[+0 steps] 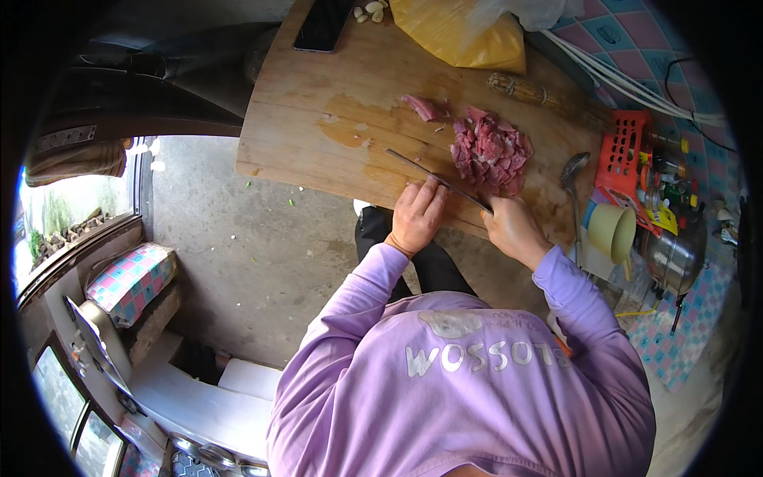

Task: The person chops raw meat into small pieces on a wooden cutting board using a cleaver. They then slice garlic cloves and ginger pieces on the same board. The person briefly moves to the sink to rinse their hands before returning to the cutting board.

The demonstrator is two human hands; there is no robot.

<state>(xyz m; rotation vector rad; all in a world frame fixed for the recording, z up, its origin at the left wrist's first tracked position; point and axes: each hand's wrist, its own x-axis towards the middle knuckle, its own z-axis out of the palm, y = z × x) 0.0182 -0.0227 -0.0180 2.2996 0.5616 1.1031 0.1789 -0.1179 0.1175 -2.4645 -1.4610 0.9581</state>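
Note:
My right hand (517, 225) is closed around the handle of a knife (411, 164). From above, its blade shows as a thin dark line slanting up and left over the wooden worktop (298, 125). My left hand (419, 210) lies at the worktop's near edge, fingertips against the blade or just beside it. Whatever may be under those fingers is hidden. Just beyond the blade sits a heap of sliced raw meat (492, 150). A separate strip of meat (421, 108) lies farther back, left of the heap.
Toward the back are a phone (322, 27), garlic cloves (375, 9), a yellow plastic bag (459, 36) and a bundled straw brush (518, 89). On the right are a metal ladle (573, 173), a red plastic basket (623, 146), a plastic cup (612, 229) and a metal kettle (676, 256).

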